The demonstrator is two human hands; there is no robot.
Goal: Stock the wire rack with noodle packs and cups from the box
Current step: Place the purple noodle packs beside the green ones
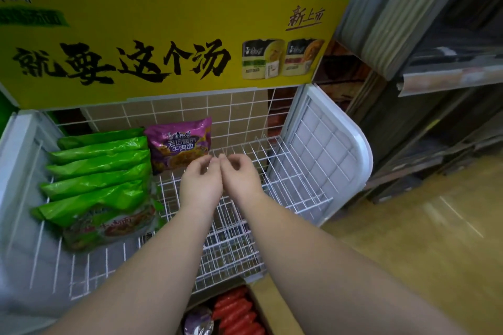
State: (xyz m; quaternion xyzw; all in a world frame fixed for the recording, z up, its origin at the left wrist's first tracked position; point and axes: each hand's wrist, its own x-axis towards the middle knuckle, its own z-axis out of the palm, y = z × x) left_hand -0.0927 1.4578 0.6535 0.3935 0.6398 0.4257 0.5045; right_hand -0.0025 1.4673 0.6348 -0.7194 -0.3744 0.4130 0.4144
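Note:
The white wire rack (321, 149) holds a row of several green noodle packs (100, 171) at the left. One purple noodle pack (181, 141) stands upright against the back grid. My left hand (200, 179) and my right hand (241, 177) hover side by side over the rack's middle, just right of the purple pack. Their fingers are curled and their thumbs meet at the near end of a wire divider (285, 168). Whether they pinch its wire is unclear. Below the rack, the cardboard box (268, 304) shows red packs (236, 313) and a purple cup (198, 321).
A yellow cardboard sign (163, 49) with black lettering stands above the rack's back. Dark store shelving (441, 84) rises at the right. A wooden floor (422, 247) lies beside the rack. The rack's right compartment holds only wire dividers.

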